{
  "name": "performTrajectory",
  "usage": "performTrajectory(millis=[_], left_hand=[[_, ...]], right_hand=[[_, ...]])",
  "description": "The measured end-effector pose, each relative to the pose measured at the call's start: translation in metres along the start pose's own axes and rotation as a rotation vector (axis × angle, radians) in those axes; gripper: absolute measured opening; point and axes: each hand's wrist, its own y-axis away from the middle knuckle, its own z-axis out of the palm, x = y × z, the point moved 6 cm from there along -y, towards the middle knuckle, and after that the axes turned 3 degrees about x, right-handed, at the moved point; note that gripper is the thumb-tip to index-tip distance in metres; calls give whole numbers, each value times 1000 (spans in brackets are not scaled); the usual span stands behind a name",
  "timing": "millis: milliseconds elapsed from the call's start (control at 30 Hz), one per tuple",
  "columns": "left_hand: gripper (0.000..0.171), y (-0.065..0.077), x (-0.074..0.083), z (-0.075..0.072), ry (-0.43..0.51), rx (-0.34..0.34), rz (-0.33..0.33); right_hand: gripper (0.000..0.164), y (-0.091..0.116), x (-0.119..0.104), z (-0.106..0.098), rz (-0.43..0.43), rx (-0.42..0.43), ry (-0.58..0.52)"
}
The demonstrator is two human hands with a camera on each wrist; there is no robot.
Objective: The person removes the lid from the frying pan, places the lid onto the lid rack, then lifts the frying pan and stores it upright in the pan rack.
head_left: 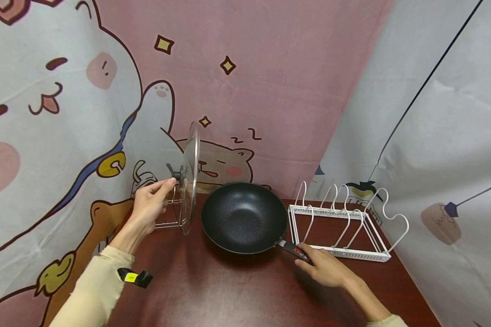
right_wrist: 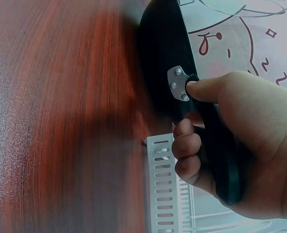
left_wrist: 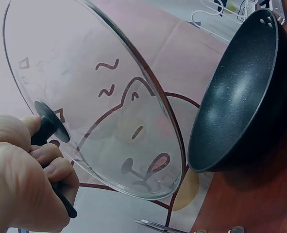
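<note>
A round glass lid (head_left: 191, 177) with a metal rim stands nearly upright in the air, left of the black wok (head_left: 244, 217). My left hand (head_left: 152, 203) grips the lid by its black knob (left_wrist: 50, 124), thumb and curled fingers around it. My right hand (head_left: 325, 267) holds the wok by its black handle (head_left: 295, 251); in the right wrist view the thumb lies along the handle near the riveted metal bracket (right_wrist: 178, 83). The wok's dark inside faces up toward the head camera. Whether its base touches the table cannot be told.
A white rack (head_left: 339, 253) with several curved wire dividers stands on the red-brown table (head_left: 229, 290) to the right. Behind the left hand is a small metal wire rack (head_left: 167, 224), partly hidden. A printed cartoon cloth (head_left: 278, 91) hangs behind the table.
</note>
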Motion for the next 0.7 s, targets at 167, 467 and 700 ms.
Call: performTrajectory(millis=[167, 467, 700], left_hand=[[62, -1, 2, -4, 13, 13, -1], [48, -2, 5, -10, 93, 28, -8], [25, -1, 7, -18, 87, 32, -5]], right_hand=[[22, 1, -1, -1, -1, 2, 3], [33, 2, -2, -1, -11, 6, 14], [33, 2, -3, -2, -16, 5, 10]])
